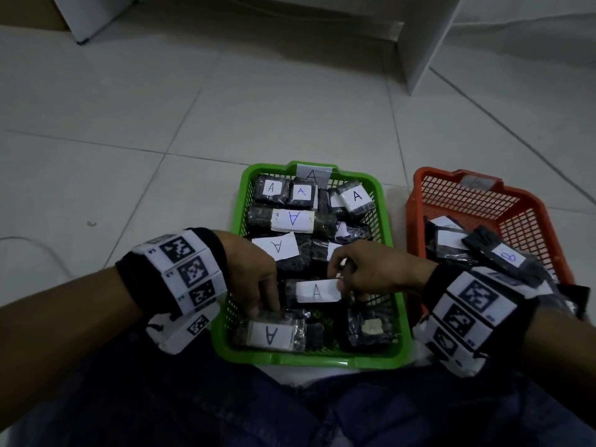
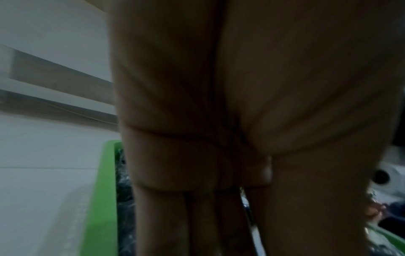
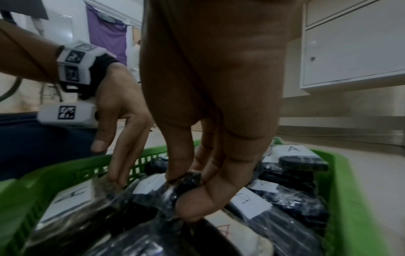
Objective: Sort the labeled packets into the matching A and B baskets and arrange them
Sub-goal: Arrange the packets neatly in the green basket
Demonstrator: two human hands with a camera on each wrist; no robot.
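Nearest, lower frame: dark blue trousers [image 1: 290, 411] of the seated person, filling the bottom of the head view.
Left hand [image 1: 258, 282]: left of centre, fingers straight and pointing down, tips pressing the far edge of a dark plastic-wrapped packet with a white "A" label [image 1: 269, 333] lying flat in the near left corner of the basket; nothing clasped.
Right hand [image 1: 364, 269]: right of centre, thumb and fingers pinched on the right end of a second dark wrapped packet with a white "A" slip [image 1: 317, 290]; in the right wrist view the packet end [image 3: 186, 181] is clamped between thumb and forefinger.
Held packet relative to grip: stretches leftward from the pinch, towards the left hand, over the middle of the basket; resting or lifted, cannot tell.
Green plastic mesh basket marked A [image 1: 309, 359]: centre of frame, packed with dark A-labelled packets in rough rows, far rows tidier than near ones.
Orange plastic mesh basket [image 1: 429, 188]: right of frame, a few dark packets heaped at its near end, one labelled B [image 1: 508, 257].
Progress, as judged: sorting seems largely done, no loose packets seen on the pale floor tiles [image 1: 129, 117]; left to do, straightening the near rows of A and tidying the B heap.
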